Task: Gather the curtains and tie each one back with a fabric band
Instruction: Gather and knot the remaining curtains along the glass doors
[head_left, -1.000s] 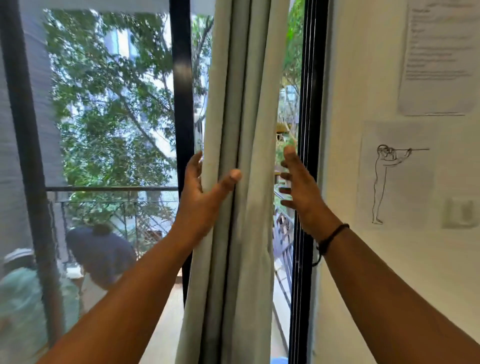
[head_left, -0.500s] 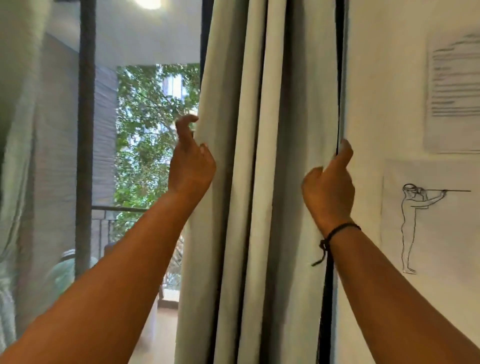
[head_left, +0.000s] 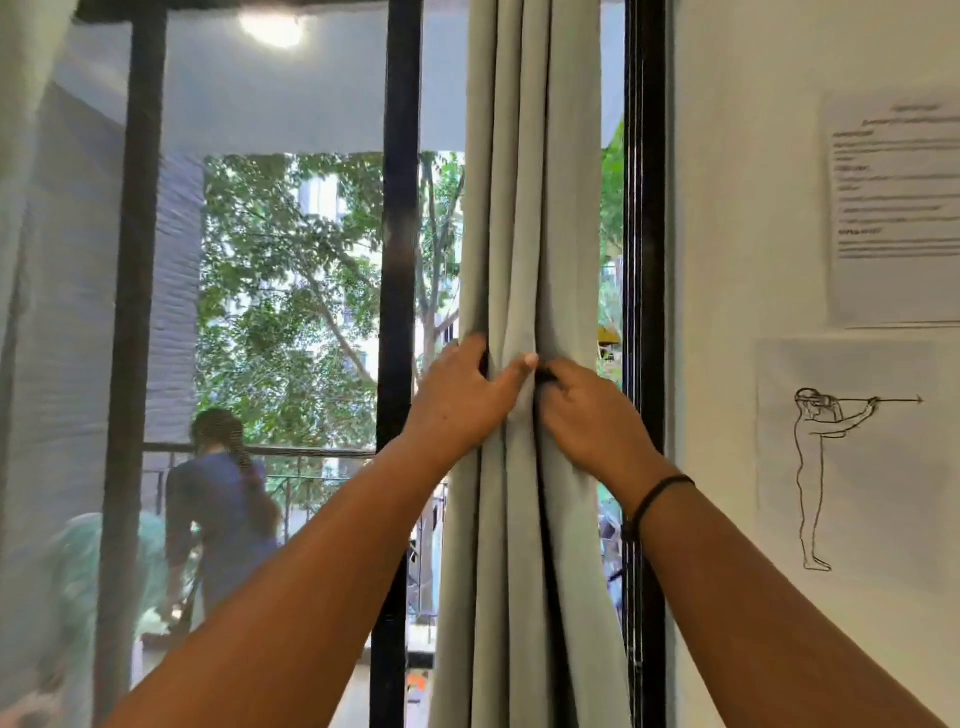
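A grey-green curtain (head_left: 524, 208) hangs in tight folds in front of the right black window frame (head_left: 644, 260). My left hand (head_left: 462, 397) grips its left folds, thumb across the front and fingers behind. My right hand (head_left: 587, 410) grips the right folds at the same height, fingers curled into a dark crease. Both hands squeeze the cloth into a narrow bunch. A second curtain (head_left: 21, 156) shows blurred at the far left edge. No fabric band is in view.
A white wall (head_left: 737, 312) to the right carries a printed sheet (head_left: 893, 208) and a line drawing (head_left: 831, 467). A black mullion (head_left: 397, 260) stands left of the curtain. Beyond the glass, a person (head_left: 223, 509) stands by a balcony railing.
Both hands have come together from the curtain's outer edges and pressed it into a narrow bunch. The view has shifted left, so more window shows.
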